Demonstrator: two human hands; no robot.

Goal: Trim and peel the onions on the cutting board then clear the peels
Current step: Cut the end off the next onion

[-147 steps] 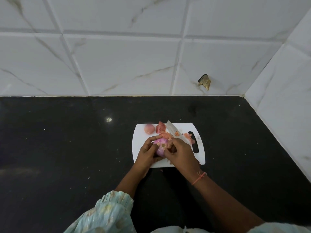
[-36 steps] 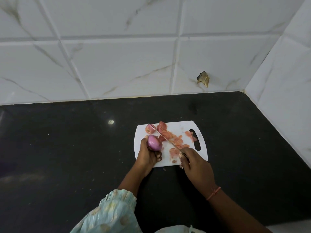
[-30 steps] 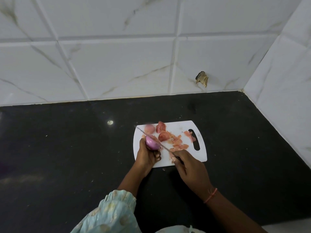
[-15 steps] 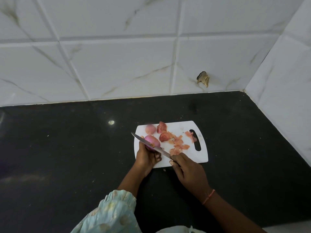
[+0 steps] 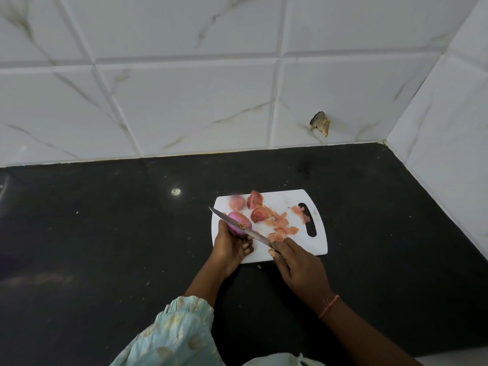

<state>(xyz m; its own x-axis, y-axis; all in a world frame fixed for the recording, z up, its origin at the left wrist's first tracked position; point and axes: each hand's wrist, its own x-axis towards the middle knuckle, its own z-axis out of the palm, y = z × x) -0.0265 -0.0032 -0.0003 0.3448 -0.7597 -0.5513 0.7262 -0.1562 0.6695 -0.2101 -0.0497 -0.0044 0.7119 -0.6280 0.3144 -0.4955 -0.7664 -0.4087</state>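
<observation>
onion [image 5: 239,222]: round, slick when peeled - left hand [image 5: 230,245] fingers cup its base.
knife [image 5: 239,226]: right hand [image 5: 298,265] grips handle.
peels [image 5: 281,225]: light, flimsy - gather by pinching.

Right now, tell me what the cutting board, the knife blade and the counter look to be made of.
Cutting board: likely plastic; plain white, thin, matte, with a moulded handle slot.
Knife blade: probably steel; narrow, grey, with a bright sheen along it.
Counter: looks like polished black stone, perhaps granite; dark, speckled, faintly reflective, with a bright spot of reflected light.
</observation>
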